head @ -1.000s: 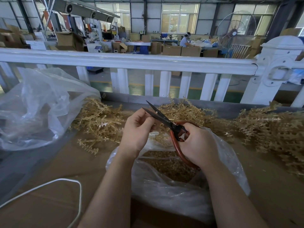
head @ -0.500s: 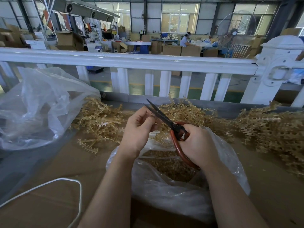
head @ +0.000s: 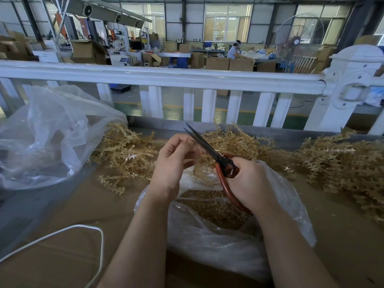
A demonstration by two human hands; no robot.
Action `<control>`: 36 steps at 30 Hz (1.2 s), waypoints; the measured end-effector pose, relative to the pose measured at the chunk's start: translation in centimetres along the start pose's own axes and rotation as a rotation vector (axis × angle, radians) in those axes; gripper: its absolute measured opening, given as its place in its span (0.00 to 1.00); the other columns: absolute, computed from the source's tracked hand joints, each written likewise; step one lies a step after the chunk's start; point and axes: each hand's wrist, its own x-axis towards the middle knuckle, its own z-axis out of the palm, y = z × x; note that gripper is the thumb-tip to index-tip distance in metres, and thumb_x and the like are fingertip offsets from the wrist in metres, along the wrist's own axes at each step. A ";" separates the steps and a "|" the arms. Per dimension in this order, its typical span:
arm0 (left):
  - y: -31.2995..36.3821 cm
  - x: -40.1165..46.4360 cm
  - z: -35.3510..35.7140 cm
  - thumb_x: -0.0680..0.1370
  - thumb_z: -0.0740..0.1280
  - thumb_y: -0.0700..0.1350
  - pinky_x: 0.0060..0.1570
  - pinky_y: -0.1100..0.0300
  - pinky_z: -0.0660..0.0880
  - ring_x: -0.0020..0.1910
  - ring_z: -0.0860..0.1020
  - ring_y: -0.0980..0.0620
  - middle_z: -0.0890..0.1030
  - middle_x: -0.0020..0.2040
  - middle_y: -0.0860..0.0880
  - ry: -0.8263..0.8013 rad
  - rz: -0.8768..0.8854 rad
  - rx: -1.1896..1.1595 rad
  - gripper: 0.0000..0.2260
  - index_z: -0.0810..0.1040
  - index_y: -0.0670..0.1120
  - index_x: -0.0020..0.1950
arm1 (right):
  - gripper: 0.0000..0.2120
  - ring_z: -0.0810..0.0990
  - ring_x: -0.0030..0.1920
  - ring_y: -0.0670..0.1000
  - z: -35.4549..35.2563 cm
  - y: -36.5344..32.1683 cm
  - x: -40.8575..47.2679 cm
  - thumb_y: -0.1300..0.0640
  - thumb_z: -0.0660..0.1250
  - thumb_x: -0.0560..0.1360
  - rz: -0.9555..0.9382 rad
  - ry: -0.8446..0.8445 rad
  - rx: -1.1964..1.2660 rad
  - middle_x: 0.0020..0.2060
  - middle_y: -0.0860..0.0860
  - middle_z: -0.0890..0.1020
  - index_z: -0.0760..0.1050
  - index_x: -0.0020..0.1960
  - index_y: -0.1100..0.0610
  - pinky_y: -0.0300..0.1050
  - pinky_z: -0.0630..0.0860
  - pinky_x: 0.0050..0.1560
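Note:
My right hand (head: 249, 181) grips the red-brown handles of a pair of scissors (head: 209, 151), whose dark blades point up and left, nearly closed. My left hand (head: 174, 161) pinches a translucent tan plastic sprue piece (head: 200, 171) right beside the blades. Both hands hover over an open clear plastic bag (head: 228, 242) holding several small tan cut pieces (head: 216, 210).
Heaps of tan plastic sprues lie at the left (head: 124, 154), behind the hands (head: 234, 140) and at the right (head: 340, 163) on a cardboard-covered table (head: 62, 256). A big crumpled clear bag (head: 47, 134) sits far left. A white cord (head: 91, 231) loops near front left. A white railing (head: 166, 77) borders the far side.
The scissor blades have closed a little against the piece in my left hand. Both hands stay in almost the same place.

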 end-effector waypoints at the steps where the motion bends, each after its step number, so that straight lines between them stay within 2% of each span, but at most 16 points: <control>1: 0.1 0.1 -0.1 0.81 0.61 0.37 0.39 0.61 0.76 0.37 0.78 0.50 0.81 0.38 0.48 0.010 -0.031 -0.063 0.09 0.76 0.46 0.43 | 0.12 0.78 0.34 0.36 0.1 0.1 0.0 0.44 0.71 0.73 0.015 0.012 0.046 0.26 0.39 0.76 0.74 0.35 0.46 0.25 0.70 0.33; 3: 0.3 0.3 -0.4 0.81 0.61 0.40 0.41 0.58 0.74 0.39 0.79 0.50 0.82 0.39 0.49 0.028 -0.091 -0.175 0.09 0.77 0.49 0.44 | 0.11 0.79 0.36 0.38 0.2 0.3 0.1 0.45 0.71 0.74 0.058 0.053 0.125 0.28 0.41 0.79 0.78 0.38 0.50 0.29 0.73 0.32; 6: 0.3 0.4 -0.8 0.81 0.61 0.43 0.43 0.55 0.74 0.40 0.80 0.51 0.83 0.41 0.50 0.030 -0.146 -0.309 0.07 0.76 0.50 0.46 | 0.10 0.80 0.34 0.42 0.1 0.5 0.4 0.46 0.72 0.75 0.118 0.115 0.154 0.31 0.43 0.82 0.80 0.40 0.52 0.32 0.74 0.31; 8: 0.4 0.4 -0.9 0.81 0.62 0.44 0.40 0.58 0.78 0.39 0.81 0.52 0.83 0.41 0.51 0.037 -0.167 -0.368 0.05 0.77 0.51 0.47 | 0.11 0.80 0.35 0.42 0.1 0.5 0.4 0.45 0.71 0.75 0.133 0.142 0.176 0.32 0.44 0.82 0.80 0.41 0.53 0.35 0.75 0.34; 11: 0.3 0.4 -0.9 0.81 0.63 0.45 0.33 0.63 0.77 0.40 0.81 0.51 0.84 0.42 0.51 0.061 -0.195 -0.386 0.04 0.77 0.51 0.47 | 0.13 0.80 0.33 0.43 0.0 0.4 0.4 0.44 0.71 0.75 0.150 0.168 0.212 0.30 0.45 0.81 0.78 0.38 0.51 0.37 0.75 0.33; 14: 0.1 0.6 -1.1 0.80 0.64 0.46 0.38 0.61 0.76 0.43 0.80 0.50 0.84 0.43 0.51 0.078 -0.210 -0.395 0.03 0.77 0.51 0.48 | 0.13 0.80 0.35 0.41 0.0 0.4 0.4 0.43 0.71 0.75 0.174 0.184 0.243 0.29 0.44 0.81 0.78 0.38 0.50 0.33 0.70 0.32; 20: 0.1 0.7 -1.4 0.79 0.66 0.46 0.48 0.58 0.75 0.41 0.81 0.53 0.84 0.41 0.52 0.130 -0.225 -0.471 0.03 0.79 0.51 0.47 | 0.12 0.81 0.36 0.40 0.0 0.3 0.3 0.43 0.71 0.75 0.185 0.188 0.282 0.30 0.43 0.82 0.79 0.38 0.50 0.35 0.72 0.33; 22: 0.3 0.8 -1.7 0.79 0.68 0.45 0.45 0.61 0.76 0.38 0.81 0.56 0.83 0.40 0.52 0.155 -0.232 -0.554 0.05 0.82 0.50 0.45 | 0.13 0.81 0.36 0.41 -0.1 0.4 0.3 0.43 0.71 0.74 0.187 0.187 0.289 0.30 0.43 0.82 0.79 0.38 0.50 0.36 0.73 0.34; 24: 0.5 0.9 -2.2 0.79 0.68 0.45 0.40 0.64 0.75 0.35 0.80 0.58 0.82 0.39 0.53 0.215 -0.241 -0.632 0.06 0.84 0.50 0.44 | 0.14 0.81 0.34 0.43 -0.1 0.4 0.3 0.42 0.71 0.74 0.196 0.183 0.295 0.30 0.44 0.82 0.80 0.39 0.51 0.40 0.75 0.35; 28: 0.7 1.3 -3.4 0.79 0.68 0.45 0.40 0.65 0.70 0.32 0.74 0.57 0.78 0.36 0.52 0.374 -0.217 -0.828 0.05 0.82 0.48 0.45 | 0.15 0.82 0.35 0.43 -0.2 0.4 0.4 0.40 0.71 0.74 0.223 0.178 0.292 0.31 0.44 0.83 0.80 0.39 0.51 0.43 0.79 0.38; 32: 0.5 1.1 -4.6 0.80 0.67 0.46 0.41 0.67 0.70 0.31 0.76 0.59 0.79 0.34 0.54 0.560 -0.236 -1.047 0.10 0.79 0.47 0.39 | 0.14 0.82 0.36 0.45 -0.2 0.5 0.4 0.41 0.71 0.74 0.222 0.173 0.269 0.32 0.45 0.83 0.79 0.39 0.51 0.47 0.80 0.40; 36: 0.2 0.9 -5.8 0.82 0.64 0.48 0.39 0.69 0.71 0.31 0.78 0.59 0.79 0.31 0.54 0.721 -0.238 -1.130 0.13 0.77 0.47 0.39 | 0.16 0.82 0.36 0.45 0.0 0.5 0.4 0.39 0.70 0.74 0.221 0.171 0.259 0.32 0.45 0.83 0.80 0.40 0.52 0.47 0.80 0.39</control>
